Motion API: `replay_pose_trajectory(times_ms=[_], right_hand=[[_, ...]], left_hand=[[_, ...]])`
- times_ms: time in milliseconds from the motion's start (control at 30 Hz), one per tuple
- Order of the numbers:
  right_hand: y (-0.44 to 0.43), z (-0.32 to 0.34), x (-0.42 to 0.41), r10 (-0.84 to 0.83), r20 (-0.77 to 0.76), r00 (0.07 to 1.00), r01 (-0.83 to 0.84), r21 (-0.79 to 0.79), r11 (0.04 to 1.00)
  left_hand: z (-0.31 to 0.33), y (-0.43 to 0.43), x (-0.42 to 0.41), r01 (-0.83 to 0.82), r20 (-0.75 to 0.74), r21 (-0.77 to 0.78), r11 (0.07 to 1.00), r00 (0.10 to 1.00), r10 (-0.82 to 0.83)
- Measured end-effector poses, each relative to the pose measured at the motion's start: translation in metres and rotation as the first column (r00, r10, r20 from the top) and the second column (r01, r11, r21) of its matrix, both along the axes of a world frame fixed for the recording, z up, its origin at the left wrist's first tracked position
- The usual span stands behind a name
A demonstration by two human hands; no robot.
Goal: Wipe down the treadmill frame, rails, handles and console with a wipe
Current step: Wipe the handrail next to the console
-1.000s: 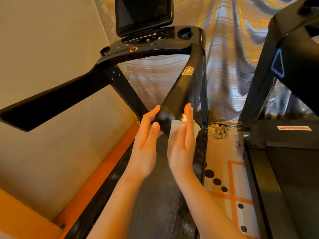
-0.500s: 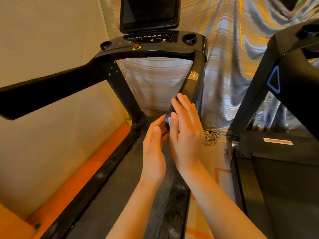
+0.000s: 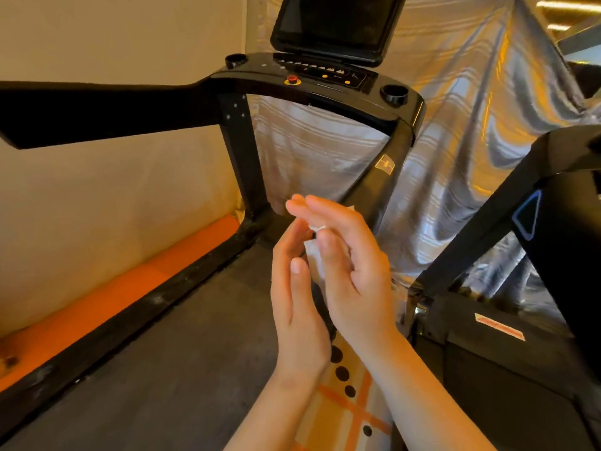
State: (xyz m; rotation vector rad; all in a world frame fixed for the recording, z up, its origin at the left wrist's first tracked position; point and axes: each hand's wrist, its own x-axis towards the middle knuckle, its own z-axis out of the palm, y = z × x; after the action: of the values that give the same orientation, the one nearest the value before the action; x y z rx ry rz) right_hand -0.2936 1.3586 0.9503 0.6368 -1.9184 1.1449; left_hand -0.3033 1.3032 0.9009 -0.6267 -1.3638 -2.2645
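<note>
The black treadmill has a console [image 3: 325, 74] with a red stop button under a dark screen [image 3: 331, 24]. Its right handrail [image 3: 380, 177] slopes down toward me, and its near end is hidden between my hands. My right hand [image 3: 351, 268] lies against the rail's outer side with its fingers straight, and its thumb pinches a white wipe [image 3: 313, 253] against the fingers. Opposite it, my left hand [image 3: 296, 301] is flat and open, palm toward the rail and the wipe. The left handrail [image 3: 97, 109] juts out at the left.
The grey belt [image 3: 182, 353] and the black side rail [image 3: 130, 317] run below, beside an orange floor strip and a beige wall. A second black treadmill [image 3: 520, 353] stands close on the right. A shiny curtain [image 3: 455, 157] hangs behind. A dotted floor mat [image 3: 351, 411] lies between the machines.
The view has swung left and closer to the console. Both hands have stayed on the right handrail's lower end, and the right hand has slid over it with the wipe.
</note>
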Motion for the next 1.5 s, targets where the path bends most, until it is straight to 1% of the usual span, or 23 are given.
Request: replay_pose_trajectory(times_ms=[67, 100, 133, 200, 267, 333, 400, 467, 500, 567, 600, 667, 733, 800, 867, 933, 1000, 1067, 1167, 1233, 1333, 1400, 1500], right_hand=[[0.000, 0.007, 0.005, 0.134, 0.016, 0.991, -0.133, -0.058, 0.989], [0.001, 0.010, 0.006, 0.133, -0.006, 0.991, -0.133, -0.028, 0.991], [0.003, 0.010, 0.004, 0.088, -0.031, 0.996, -0.087, 0.039, 0.995], [0.010, 0.003, -0.010, -0.077, -0.082, 0.994, 0.092, 0.197, 0.976], [0.018, -0.008, -0.024, -0.248, -0.180, 0.952, 0.297, 0.343, 0.891], [0.025, -0.015, -0.030, -0.283, -0.224, 0.932, 0.353, 0.401, 0.845], [0.027, -0.012, -0.026, -0.218, -0.150, 0.964, 0.260, 0.387, 0.885], [0.030, -0.006, -0.019, -0.057, 0.023, 0.998, 0.047, 0.312, 0.949], [0.034, -0.004, -0.016, 0.064, 0.133, 0.989, -0.095, 0.241, 0.966], [0.044, 0.003, -0.012, 0.313, 0.291, 0.904, -0.338, 0.039, 0.940], [0.050, 0.007, -0.011, 0.391, 0.323, 0.862, -0.400, -0.041, 0.916], [0.058, 0.013, -0.013, 0.450, 0.329, 0.830, -0.450, -0.082, 0.889], [0.065, 0.016, -0.020, 0.409, 0.317, 0.856, -0.426, -0.018, 0.905], [0.074, 0.015, -0.032, 0.299, 0.280, 0.912, -0.341, 0.115, 0.933], [0.083, 0.012, -0.046, 0.181, 0.223, 0.958, -0.238, 0.264, 0.935], [0.088, 0.009, -0.055, 0.159, 0.188, 0.969, -0.213, 0.318, 0.924], [0.089, 0.007, -0.058, 0.191, 0.173, 0.966, -0.237, 0.300, 0.924], [0.086, 0.003, -0.057, 0.193, 0.129, 0.973, -0.223, 0.291, 0.930], [0.081, -0.001, -0.055, 0.176, 0.067, 0.982, -0.189, 0.309, 0.932], [0.080, -0.003, -0.055, 0.175, 0.057, 0.983, -0.184, 0.313, 0.932], [0.086, -0.006, -0.058, 0.237, 0.079, 0.968, -0.249, 0.237, 0.939], [0.098, -0.007, -0.063, 0.243, 0.084, 0.966, -0.256, 0.198, 0.946], [0.105, -0.013, -0.075, 0.172, 0.052, 0.984, -0.178, 0.187, 0.966]], left_hand=[[0.002, 0.001, 0.001, -0.061, -0.011, 0.064, 0.996, 0.998, 0.062], [0.003, 0.001, 0.000, -0.099, -0.014, 0.084, 0.991, 0.995, 0.101], [0.004, 0.003, 0.000, -0.125, -0.016, 0.100, 0.987, 0.992, 0.127], [0.005, 0.006, 0.000, -0.146, -0.017, 0.117, 0.982, 0.989, 0.149], [0.004, 0.011, -0.002, -0.170, -0.010, 0.111, 0.979, 0.985, 0.172], [0.003, 0.017, -0.004, -0.192, -0.002, 0.091, 0.977, 0.981, 0.193], [0.003, 0.023, -0.008, -0.206, -0.009, 0.074, 0.976, 0.978, 0.207], [0.007, 0.028, -0.010, -0.221, -0.029, 0.071, 0.973, 0.974, 0.223], [0.009, 0.031, -0.011, -0.221, -0.047, 0.074, 0.973, 0.973, 0.224], [0.014, 0.035, -0.012, -0.251, -0.087, 0.064, 0.966, 0.963, 0.256], [0.017, 0.038, -0.013, -0.289, -0.095, 0.043, 0.956, 0.952, 0.292], [0.020, 0.042, -0.016, -0.356, -0.087, -0.016, 0.934, 0.931, 0.353], [0.020, 0.045, -0.021, -0.412, -0.108, -0.088, 0.907, 0.909, 0.402], [0.015, 0.045, -0.027, -0.473, -0.139, -0.095, 0.876, 0.878, 0.459], [0.011, 0.044, -0.030, -0.534, -0.100, -0.058, 0.843, 0.843, 0.528], [0.008, 0.045, -0.031, -0.565, -0.034, -0.034, 0.824, 0.825, 0.564], [0.007, 0.045, -0.031, -0.566, 0.007, -0.001, 0.824, 0.824, 0.566], [0.007, 0.043, -0.024, -0.599, -0.023, 0.059, 0.798, 0.799, 0.601], [0.008, 0.050, -0.010, -0.719, -0.192, 0.028, 0.695, 0.678, 0.709], [0.008, 0.060, -0.010, -0.691, -0.262, -0.042, 0.722, 0.705, 0.659], [0.003, 0.071, -0.026, -0.643, -0.218, -0.088, 0.761, 0.758, 0.615], [0.003, 0.074, -0.033, -0.677, -0.179, -0.116, 0.727, 0.734, 0.655], [0.006, 0.079, -0.036, -0.708, -0.120, -0.094, 0.699, 0.706, 0.698]])
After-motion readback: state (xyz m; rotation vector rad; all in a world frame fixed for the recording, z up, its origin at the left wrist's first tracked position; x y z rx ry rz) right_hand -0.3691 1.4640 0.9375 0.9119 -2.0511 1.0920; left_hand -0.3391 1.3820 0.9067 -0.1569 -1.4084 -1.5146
